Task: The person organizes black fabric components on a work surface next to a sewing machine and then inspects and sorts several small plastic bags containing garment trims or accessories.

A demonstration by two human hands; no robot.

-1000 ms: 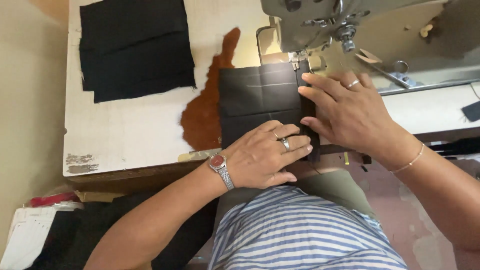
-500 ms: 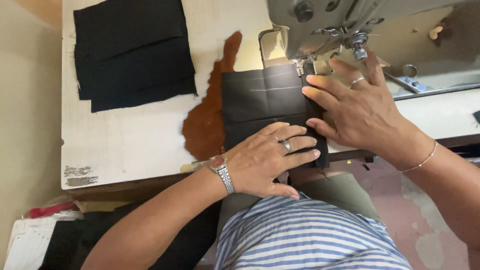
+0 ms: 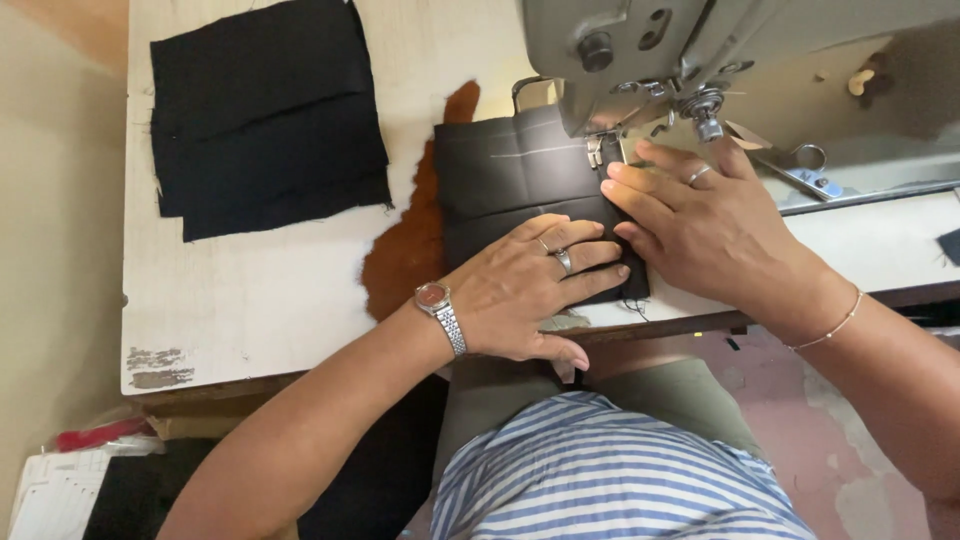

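- Under both palms lay one dark fabric piece point(image 3: 510, 175) with pale chalk lines, spread on the white worktable point(image 3: 260, 290); its far edge sat beneath the foot of the single grey sewing machine point(image 3: 640, 50).
- One left hand point(image 3: 525, 290) pressed flat on the near part of that piece, fingers spread fairly wide and gripping nothing; two rings showed on its fingers, and one silver wristwatch point(image 3: 440, 310) with a reddish face sat on its wrist.
- One right hand point(image 3: 700, 225) lay just beside the left, touching the same cloth on its right side, fingers extended toward the machine's foot and closed on nothing; it carried one ring and one thin bracelet point(image 3: 835, 325) at the wrist.
- Beyond the right fingertips, close to them, stood the presser foot point(image 3: 597, 150) of the machine.
- Past the right hand, farther out, one pair of scissors point(image 3: 800, 170) rested on the machine bed.
- Left of the left hand, partly under the dark piece, one brown patch point(image 3: 410, 250) showed on the tabletop; whether it was leather or a stain could not be told.
- Well away to the left of the left hand, a stack of black fabric squares point(image 3: 265, 120) lay on the table; at least two layers showed, the exact count unclear.
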